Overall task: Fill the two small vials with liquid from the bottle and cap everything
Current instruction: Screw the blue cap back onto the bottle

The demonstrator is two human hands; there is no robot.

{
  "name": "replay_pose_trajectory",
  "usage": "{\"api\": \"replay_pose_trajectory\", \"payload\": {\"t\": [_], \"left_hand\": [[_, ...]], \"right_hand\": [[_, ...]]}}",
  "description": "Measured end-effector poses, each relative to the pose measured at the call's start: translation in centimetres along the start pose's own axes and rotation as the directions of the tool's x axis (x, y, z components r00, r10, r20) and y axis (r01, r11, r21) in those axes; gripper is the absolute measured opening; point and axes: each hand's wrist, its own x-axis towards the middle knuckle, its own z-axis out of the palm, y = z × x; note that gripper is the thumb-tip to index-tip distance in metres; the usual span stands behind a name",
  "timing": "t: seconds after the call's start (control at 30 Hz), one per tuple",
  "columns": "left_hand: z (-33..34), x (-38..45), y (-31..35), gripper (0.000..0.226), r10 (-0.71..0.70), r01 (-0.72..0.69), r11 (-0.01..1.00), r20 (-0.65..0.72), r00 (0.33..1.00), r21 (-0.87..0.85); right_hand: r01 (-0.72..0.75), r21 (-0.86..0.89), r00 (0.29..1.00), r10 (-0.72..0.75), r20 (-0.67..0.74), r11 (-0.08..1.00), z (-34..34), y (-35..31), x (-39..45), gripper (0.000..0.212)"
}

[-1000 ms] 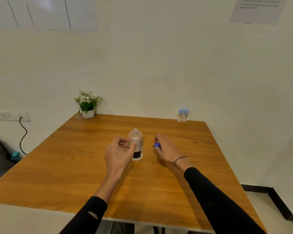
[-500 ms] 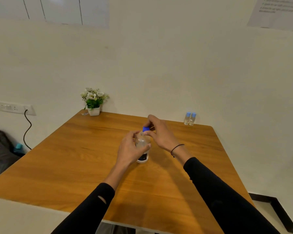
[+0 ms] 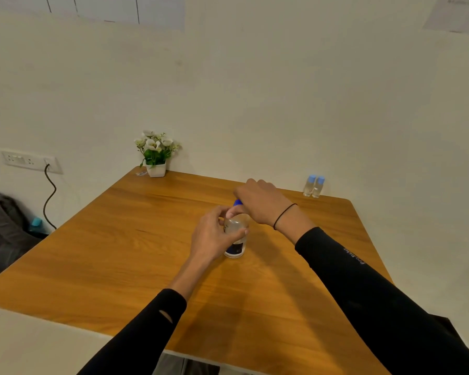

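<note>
I watch both arms reach forward from the bottom of the view, each in a long black sleeve. The left sleeve [image 3: 136,334] has a small slit near the cuff; the right sleeve [image 3: 385,299] carries small lettering on the forearm. My left hand [image 3: 214,235] is turned sideways, fingers and thumb curled round the bottle [image 3: 236,234], thumb tip toward the right side. My right hand [image 3: 260,203] arches above it, back of the hand up, fingers bent downward and pinching the blue cap [image 3: 237,203] at the top. A thin black band [image 3: 283,215] circles the right wrist. The two hands nearly touch.
</note>
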Motion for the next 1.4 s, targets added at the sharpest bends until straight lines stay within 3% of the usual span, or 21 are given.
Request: {"api": "replay_pose_trajectory", "payload": {"t": [0.03, 0.1, 0.17, 0.23, 0.33, 0.43, 0.53, 0.6, 0.63, 0.67, 0.77, 0.87, 0.97, 1.03, 1.1, 1.17, 1.23, 1.3, 1.4], "left_hand": [[0.0, 0.0, 0.0, 0.066, 0.002, -0.002, 1.0, 0.001, 1.0, 0.0], [0.0, 0.0, 0.0, 0.064, 0.001, -0.001, 1.0, 0.008, 1.0, -0.005], [0.0, 0.1, -0.2, 0.071, -0.014, 0.014, 1.0, 0.014, 1.0, -0.016], [0.0, 0.1, -0.2, 0.077, -0.026, 0.026, 1.0, 0.017, 1.0, -0.012], [0.1, 0.1, -0.2, 0.077, -0.024, 0.024, 1.0, 0.014, 1.0, 0.002], [0.0, -0.1, -0.2, 0.071, -0.012, 0.012, 1.0, 0.004, 1.0, 0.008], [0.2, 0.1, -0.3, 0.074, -0.022, 0.022, 1.0, 0.01, 1.0, 0.008], [0.3, 0.1, -0.3, 0.078, -0.022, 0.022, 1.0, 0.008, 1.0, 0.004], [0.3, 0.1, -0.3, 0.078, -0.018, 0.018, 1.0, 0.007, 1.0, 0.004], [0.3, 0.1, -0.3, 0.076, -0.014, 0.014, 1.0, 0.007, 1.0, 0.006], [0.3, 0.0, -0.5, 0.069, -0.004, 0.004, 1.0, 0.012, 1.0, 0.006], [0.2, 0.0, -0.6, 0.075, 0.001, -0.001, 1.0, 0.009, 1.0, -0.003], [0.3, 0.0, -0.6, 0.078, -0.004, 0.004, 1.0, 0.013, 1.0, 0.003], [0.3, 0.0, -0.6, 0.074, 0.003, -0.003, 1.0, 0.007, 1.0, 0.013], [0.3, -0.1, -0.5, 0.069, 0.014, -0.014, 1.0, 0.004, 1.0, 0.01], [0.2, -0.2, -0.3, 0.062, 0.027, -0.027, 1.0, 0.003, 1.0, 0.011], [0.3, -0.2, -0.3, 0.061, 0.03, -0.03, 1.0, -0.001, 1.0, 0.006], [0.4, 0.0, -0.5, 0.071, 0.017, -0.017, 1.0, 0.004, 1.0, 0.007], [0.5, 0.2, -0.7, 0.081, 0.005, -0.005, 1.0, 0.017, 1.0, 0.022]], "right_hand": [[-0.013, -0.046, 1.0, 0.013, 0.0, 0.999, -0.1, 0.0, -0.1, 0.051], [-0.025, 0.037, 1.0, 0.024, 0.017, 0.999, 0.1, 0.4, -0.2, 0.058], [0.021, 0.234, 0.997, -0.036, 0.062, 0.972, 0.0, 1.0, -0.2, 0.048], [0.094, 0.308, 0.988, -0.126, 0.087, 0.947, -0.3, 1.1, -0.1, 0.028], [0.084, 0.207, 0.992, -0.101, 0.073, 0.975, -0.2, 0.7, 0.0, 0.005], [0.032, 0.025, 0.999, -0.033, 0.04, 0.999, -0.3, 0.5, 0.5, 0.038], [0.102, 0.169, 0.991, -0.116, 0.073, 0.98, -0.1, 0.9, 0.7, 0.044], [0.152, 0.232, 0.983, -0.172, 0.071, 0.961, -0.1, 0.7, 0.7, 0.024], [0.152, 0.195, 0.984, -0.166, 0.062, 0.969, -0.2, 0.4, 0.6, 0.01], [0.129, 0.139, 0.989, -0.137, 0.048, 0.982, -0.1, 0.3, 0.7, 0.01], [0.056, 0.043, 0.998, -0.057, 0.026, 0.997, 0.1, 0.1, 0.8, 0.033], [0.113, 0.124, 0.993, -0.118, 0.029, 0.986, 0.2, 0.3, 0.5, 0.039], [0.174, 0.179, 0.981, -0.187, 0.056, 0.968, -0.2, 0.3, 0.3, 0.018], [0.13, 0.141, 0.988, -0.141, 0.068, 0.981, -0.3, 0.1, 0.3, 0.006], [0.063, 0.071, 0.996, -0.068, 0.059, 0.995, -0.3, 0.1, 0.5, 0.031], [0.046, -0.053, 0.998, -0.044, 0.042, 0.998, -0.2, -0.2, 0.5, 0.04], [0.066, 0.006, 0.996, -0.066, 0.063, 0.998, -0.1, -0.3, 0.4, 0.042], [0.103, 0.194, 0.989, -0.122, 0.087, 0.975, -0.5, -0.1, 0.2, 0.044], [0.141, 0.229, 0.984, -0.161, 0.073, 0.963, -0.8, 0.1, 0.2, 0.018]]}}
